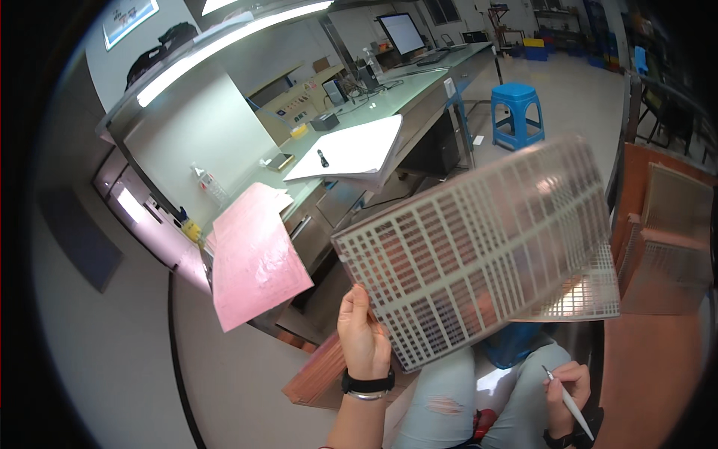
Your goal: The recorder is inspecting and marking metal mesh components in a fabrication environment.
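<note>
My left hand (363, 335) grips the lower left corner of a large flat gridded panel (479, 247), holding it up tilted in front of me. The panel is thin and translucent with many small rectangular cells. A black wristband sits on that wrist. My right hand (566, 389) rests low near my lap at the lower right, holding a slim white pen-like tool (572, 404) that points down to the right. My knees in light torn jeans show below the panel.
A long grey workbench (389, 112) runs to the back with pink sheets (254, 254), a white paper stack (351, 150), a bottle (212, 185) and a monitor (402, 34). A blue stool (516, 112) stands on the floor. More gridded panels (673, 239) lie on an orange surface at right.
</note>
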Motion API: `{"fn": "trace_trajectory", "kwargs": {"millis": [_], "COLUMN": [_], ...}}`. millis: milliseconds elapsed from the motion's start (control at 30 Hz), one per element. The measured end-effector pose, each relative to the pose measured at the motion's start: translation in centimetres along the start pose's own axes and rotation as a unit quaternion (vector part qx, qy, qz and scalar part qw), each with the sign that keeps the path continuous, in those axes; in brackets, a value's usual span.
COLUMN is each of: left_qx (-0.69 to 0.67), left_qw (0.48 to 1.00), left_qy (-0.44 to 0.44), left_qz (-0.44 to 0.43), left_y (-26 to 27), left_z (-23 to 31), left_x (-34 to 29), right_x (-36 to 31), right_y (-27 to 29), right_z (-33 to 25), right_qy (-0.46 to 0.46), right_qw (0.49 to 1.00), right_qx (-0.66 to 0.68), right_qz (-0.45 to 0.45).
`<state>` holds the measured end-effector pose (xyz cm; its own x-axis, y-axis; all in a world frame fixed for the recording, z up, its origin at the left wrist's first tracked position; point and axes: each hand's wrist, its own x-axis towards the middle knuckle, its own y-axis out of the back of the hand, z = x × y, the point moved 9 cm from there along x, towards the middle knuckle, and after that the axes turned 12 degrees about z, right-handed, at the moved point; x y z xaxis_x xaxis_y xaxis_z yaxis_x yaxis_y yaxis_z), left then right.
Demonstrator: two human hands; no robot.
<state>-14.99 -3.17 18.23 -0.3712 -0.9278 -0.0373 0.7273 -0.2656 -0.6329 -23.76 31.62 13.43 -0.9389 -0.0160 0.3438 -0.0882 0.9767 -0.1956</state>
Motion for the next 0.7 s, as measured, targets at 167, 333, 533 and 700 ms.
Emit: {"fn": "trace_trajectory", "kwargs": {"millis": [167,333,533,700], "left_qx": [0.022,0.067,0.107,0.12], "left_qw": [0.984,0.959,0.948,0.944], "left_qy": [0.176,0.274,0.301,0.307], "left_qz": [-0.023,0.005,0.006,0.031], "left_y": [2.2,6.4,9.5,11.4], "left_z": [-5.4,-10.8,-14.1,-15.8], "left_x": [-3.1,-6.0,-7.7,-8.1], "right_x": [-0.3,-0.8,-2.5,-3.0], "right_y": [-3.4,-7.9,-13.4,-15.8], "right_z": [-4.6,-2.2,5.6,7.8], "right_qy": [0.104,0.039,-0.022,0.066], "right_qw": [0.987,0.972,0.962,0.951], "right_qx": [-0.056,-0.117,-0.129,-0.169], "right_qz": [-0.108,-0.199,-0.241,-0.251]}}
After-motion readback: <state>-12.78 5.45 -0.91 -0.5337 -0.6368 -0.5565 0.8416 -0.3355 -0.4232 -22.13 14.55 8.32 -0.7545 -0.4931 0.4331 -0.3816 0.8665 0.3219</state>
